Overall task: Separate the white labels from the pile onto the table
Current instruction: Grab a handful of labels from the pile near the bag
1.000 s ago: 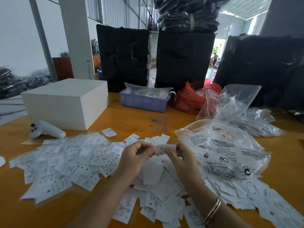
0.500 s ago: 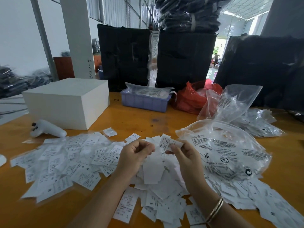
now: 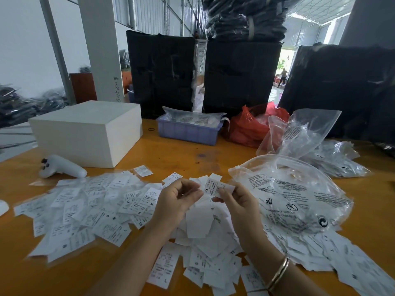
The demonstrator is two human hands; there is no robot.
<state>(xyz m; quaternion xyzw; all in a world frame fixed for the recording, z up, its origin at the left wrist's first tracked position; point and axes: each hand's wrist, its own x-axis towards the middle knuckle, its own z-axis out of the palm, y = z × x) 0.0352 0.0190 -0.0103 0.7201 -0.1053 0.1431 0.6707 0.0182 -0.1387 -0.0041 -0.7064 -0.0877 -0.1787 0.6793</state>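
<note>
Above pile (image 3: pixel 205 238) on table (image 3: pixel 175 154): right hand (image 3: pixel 239 201) pinches 1 XS label (image 3: pixel 214 186); left hand (image 3: pixel 177 199) curled, apparently empty. Step: sorting mid-way. Next: likely lay label on spread labels (image 3: pixel 89 206) at left.

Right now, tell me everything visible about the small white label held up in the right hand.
The small white rectangular label looks like thin paper or fabric, printed with fine dark lines and the size mark XS along its left edge. It is raised above the heaped pile of white labels, facing the camera, slightly tilted. The right hand pinches its lower right edge between thumb and fingers. The left hand, fingers curled, sits just beside it.
</note>
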